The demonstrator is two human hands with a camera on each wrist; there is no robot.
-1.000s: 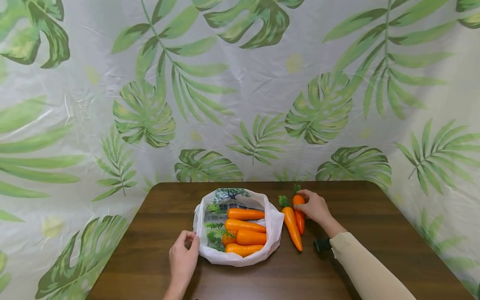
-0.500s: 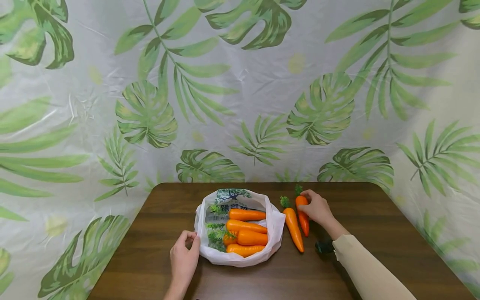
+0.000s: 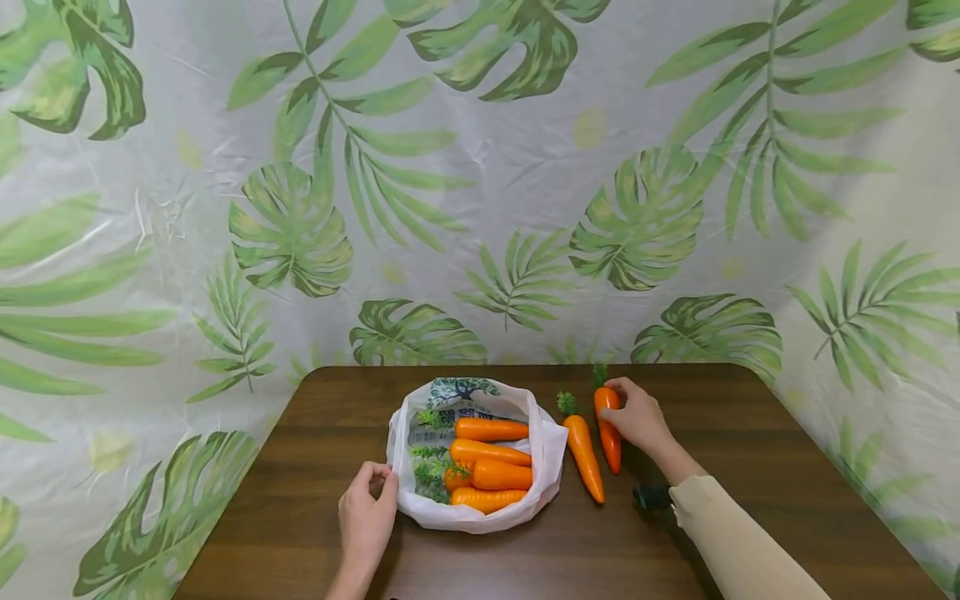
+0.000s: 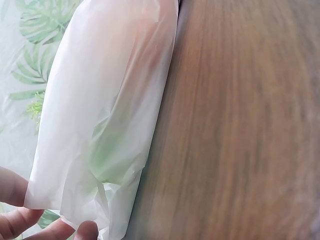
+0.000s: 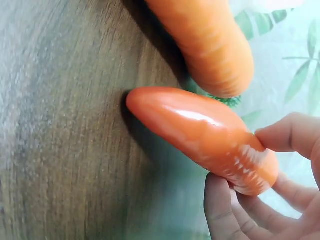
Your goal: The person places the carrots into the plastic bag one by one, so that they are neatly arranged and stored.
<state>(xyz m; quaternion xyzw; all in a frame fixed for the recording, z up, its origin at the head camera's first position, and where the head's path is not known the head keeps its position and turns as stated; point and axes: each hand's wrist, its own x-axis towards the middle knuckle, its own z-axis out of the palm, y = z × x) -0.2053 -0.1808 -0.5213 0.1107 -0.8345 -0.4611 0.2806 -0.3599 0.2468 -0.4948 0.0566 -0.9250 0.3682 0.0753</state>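
Observation:
A white plastic bag (image 3: 558, 454), its mouth rolled open, holds several orange carrots (image 3: 491, 429) with green tops. My left hand (image 3: 367, 504) pinches the bag's left rim; the left wrist view shows its fingertips (image 4: 54, 231) at the thin plastic (image 4: 95, 100). On the right, my right hand (image 3: 636, 415) grips a redder carrot (image 3: 609, 442) near its leafy end, thumb on one side and fingers on the other. In the right wrist view that carrot (image 5: 185, 117) points its tip at the tabletop. Between it and the bag lies another orange carrot (image 3: 583, 458).
The brown wooden table (image 3: 510, 567) has rounded far corners. A small dark object (image 3: 651, 497) sits beneath the right forearm, too dim to identify. Behind the table hangs a leaf-patterned sheet (image 3: 525, 183).
My right hand has shifted slightly right with the redder carrot, and the gap to the orange carrot beside it has widened. The left hand and bag stay in place.

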